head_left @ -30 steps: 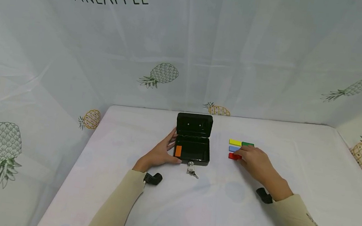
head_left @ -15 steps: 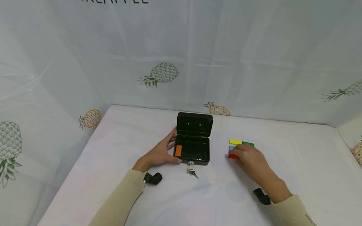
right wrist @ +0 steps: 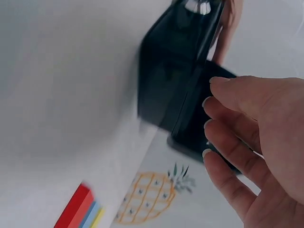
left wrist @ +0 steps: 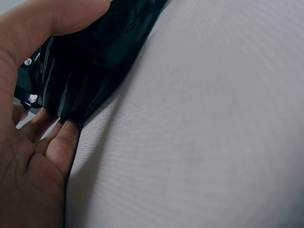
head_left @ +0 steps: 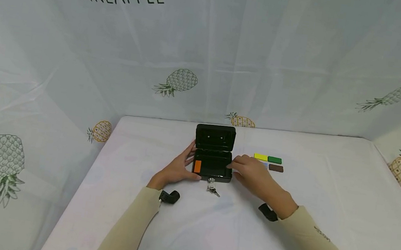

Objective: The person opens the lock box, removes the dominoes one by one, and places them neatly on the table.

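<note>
A black cash box point(head_left: 215, 156) stands with its lid raised, an orange block point(head_left: 197, 166) lying inside at the left. My left hand point(head_left: 176, 171) grips its left front corner, thumb along the front and fingers against the side. Keys point(head_left: 212, 189) hang from the front lock. At the box's right edge, my right hand point(head_left: 252, 175) has loosely bent fingers point(right wrist: 232, 142); the right wrist view shows nothing held. On the cloth behind that hand lie a yellow block point(head_left: 261, 157), a green block point(head_left: 274, 160), a brown block point(head_left: 276, 168) and a partly covered blue block point(head_left: 265, 165).
A red block point(right wrist: 78, 202) lies on the white table cloth in the right wrist view; in the head view the right hand hides its place. The table's back edge meets a hanging pineapple-print sheet point(head_left: 209, 51).
My right hand has left the red block and moved left to the box's right edge, uncovering the brown block. The left hand and the box have stayed in place.
</note>
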Action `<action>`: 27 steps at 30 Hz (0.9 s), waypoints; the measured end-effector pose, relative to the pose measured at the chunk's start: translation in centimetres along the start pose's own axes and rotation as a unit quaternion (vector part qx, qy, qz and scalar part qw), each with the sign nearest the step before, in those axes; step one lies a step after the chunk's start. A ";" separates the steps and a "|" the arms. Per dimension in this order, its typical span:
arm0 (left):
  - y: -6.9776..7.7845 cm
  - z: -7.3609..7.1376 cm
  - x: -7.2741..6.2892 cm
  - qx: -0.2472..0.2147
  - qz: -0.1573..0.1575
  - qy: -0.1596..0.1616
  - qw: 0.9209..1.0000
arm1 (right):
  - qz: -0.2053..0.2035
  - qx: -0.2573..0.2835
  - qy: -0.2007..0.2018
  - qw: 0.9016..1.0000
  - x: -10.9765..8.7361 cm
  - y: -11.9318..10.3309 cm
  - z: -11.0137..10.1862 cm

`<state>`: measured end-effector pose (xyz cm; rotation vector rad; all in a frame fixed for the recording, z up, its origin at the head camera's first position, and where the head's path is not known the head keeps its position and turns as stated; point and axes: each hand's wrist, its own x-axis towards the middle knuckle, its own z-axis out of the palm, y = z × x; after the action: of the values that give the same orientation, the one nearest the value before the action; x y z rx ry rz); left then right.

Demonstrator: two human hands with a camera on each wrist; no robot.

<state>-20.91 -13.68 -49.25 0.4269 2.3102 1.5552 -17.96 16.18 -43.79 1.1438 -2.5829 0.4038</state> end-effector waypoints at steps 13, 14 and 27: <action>-0.1 -0.2 0.0 -0.014 0.005 -0.011 1.000 | -0.027 -0.005 -0.026 0.999 4.1 -2.4 1.9; 0.0 -0.2 -0.1 -0.015 0.010 -0.012 1.000 | -0.030 -0.007 -0.028 0.999 4.4 -2.5 2.0; -0.1 -0.2 0.0 -0.026 0.015 -0.021 0.999 | -0.044 0.003 -0.065 0.997 6.7 -2.7 4.0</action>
<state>-21.00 -13.93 -49.30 0.4773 2.2371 1.6014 -20.88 8.49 -44.61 1.3212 -2.6295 0.3278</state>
